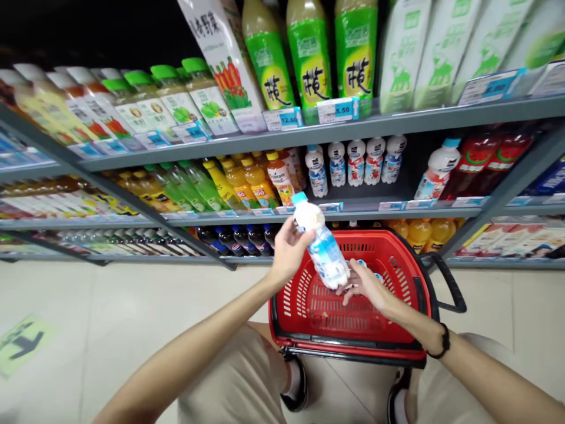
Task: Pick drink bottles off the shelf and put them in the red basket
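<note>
I hold a small white bottle (321, 245) with a light blue cap and blue-white label, tilted, above a red shopping basket (410, 277). My left hand (288, 247) grips its upper part near the cap. My right hand (364, 284) supports its bottom end; a dark band sits on that wrist. Another blue cap shows inside the basket behind my right hand. The basket stands on the floor in front of my knees.
Grey store shelves (397, 121) run across the view, filled with green juice bottles (309, 50), orange drinks (247, 179), several small white bottles (353, 162) and red drinks (489, 156). Pale tiled floor (110, 318) lies to the left with a green floor marker (22, 344).
</note>
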The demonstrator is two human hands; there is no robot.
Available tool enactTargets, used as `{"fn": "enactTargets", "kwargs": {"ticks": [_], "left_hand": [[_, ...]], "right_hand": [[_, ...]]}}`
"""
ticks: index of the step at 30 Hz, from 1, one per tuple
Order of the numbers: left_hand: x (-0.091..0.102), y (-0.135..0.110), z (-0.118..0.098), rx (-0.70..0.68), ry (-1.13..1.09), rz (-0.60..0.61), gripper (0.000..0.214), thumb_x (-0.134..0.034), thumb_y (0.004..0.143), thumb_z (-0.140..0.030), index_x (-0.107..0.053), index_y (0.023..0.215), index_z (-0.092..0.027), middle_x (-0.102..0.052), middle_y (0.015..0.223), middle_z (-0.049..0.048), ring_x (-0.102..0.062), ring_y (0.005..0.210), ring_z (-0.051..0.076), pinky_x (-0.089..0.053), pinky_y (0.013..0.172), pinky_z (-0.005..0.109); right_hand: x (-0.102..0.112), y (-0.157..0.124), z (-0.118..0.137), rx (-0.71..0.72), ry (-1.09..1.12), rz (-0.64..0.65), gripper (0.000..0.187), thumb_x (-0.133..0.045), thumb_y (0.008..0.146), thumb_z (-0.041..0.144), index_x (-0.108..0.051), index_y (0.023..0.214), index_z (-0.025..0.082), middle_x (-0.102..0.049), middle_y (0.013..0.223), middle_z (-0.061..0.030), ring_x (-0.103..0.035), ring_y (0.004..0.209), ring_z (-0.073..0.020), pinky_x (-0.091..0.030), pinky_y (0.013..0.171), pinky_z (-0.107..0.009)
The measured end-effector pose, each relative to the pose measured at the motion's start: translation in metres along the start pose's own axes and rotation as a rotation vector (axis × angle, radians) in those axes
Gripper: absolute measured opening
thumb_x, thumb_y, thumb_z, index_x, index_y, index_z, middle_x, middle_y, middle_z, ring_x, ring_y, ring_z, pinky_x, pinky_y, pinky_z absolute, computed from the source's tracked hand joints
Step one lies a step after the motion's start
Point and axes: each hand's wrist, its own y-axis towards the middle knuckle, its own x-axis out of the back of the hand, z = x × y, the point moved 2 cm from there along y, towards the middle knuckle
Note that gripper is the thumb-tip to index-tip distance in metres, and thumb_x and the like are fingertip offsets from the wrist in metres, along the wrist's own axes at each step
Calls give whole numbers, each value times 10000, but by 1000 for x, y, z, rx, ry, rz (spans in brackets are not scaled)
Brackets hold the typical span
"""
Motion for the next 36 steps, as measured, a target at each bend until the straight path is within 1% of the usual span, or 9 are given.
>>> {"fn": "enactTargets", "kwargs": {"ticks": [3,8,12,16,22,26,28,31,36], "left_hand": [[6,-30,18,80,-72,4,636,-910,756,-439,-623,1262,-183,-713,1297,118,-683,1193,245,-531,1077,374],[13,-36,25,175,-160,112,611,-899,777,-463,-625,1241,-176,-716,1253,106,-677,1170,227,-525,1063,348],[17,-34,18,221,-154,156,593,-849,819,-529,-632,1243,-175,-723,1211,101,-685,1109,231,-548,983,343],[18,-36,12,313,-159,214,622,-856,820,-487,-613,1311,-194,-740,1167,90,-715,1027,228,-576,922,369],[16,-37,2,318,-292,320,503,-938,734,-308,-653,1124,-167,-758,1074,89,-733,1017,213,-598,921,366],[17,-37,-10,271,-375,456,475,-934,726,-270,-660,1100,-169,-765,1073,97,-742,1037,219,-594,932,362],[19,-37,-16,242,-387,467,456,-929,729,-253,-666,1092,-174,-766,1073,93,-745,1036,217,-590,935,360],[20,-37,-17,251,-367,455,450,-930,728,-263,-681,1094,-184,-765,1110,95,-744,1061,230,-587,932,368],[24,-35,-5,347,-480,431,480,-939,708,-295,-689,1105,-191,-757,1132,101,-738,1074,255,-579,956,395]], "right_hand": [[-9,-2,-3,-60,183,119,662,-504,938,793,-677,1102,175,-762,1061,-147,-732,904,-265,-662,663,-390],[-22,-9,-11,-12,36,113,504,-881,773,543,-691,1067,181,-775,1050,-90,-742,866,-222,-658,727,-354],[-21,-8,-23,5,-113,-63,507,-914,729,518,-687,1032,181,-786,978,-83,-755,881,-245,-641,777,-368],[-9,-9,-25,107,-358,-270,606,-922,715,492,-672,1172,183,-753,1070,-96,-745,915,-264,-632,796,-390],[-2,-16,-9,407,-868,-348,535,-845,800,523,-669,1172,181,-673,1059,-110,-675,861,-270,-593,747,-420],[0,-21,4,586,-1058,-373,480,-826,814,525,-596,1076,196,-630,975,-89,-645,880,-290,-567,756,-430],[0,-23,8,598,-1041,-367,480,-827,812,525,-579,1075,209,-633,989,-88,-653,881,-283,-566,745,-410],[-1,-25,10,470,-922,-345,510,-847,799,533,-573,1108,233,-679,1023,-86,-683,858,-267,-577,732,-387],[-3,-24,0,185,-451,-234,678,-940,696,495,-499,1160,274,-734,1017,-59,-717,742,-246,-598,655,-373]]}}
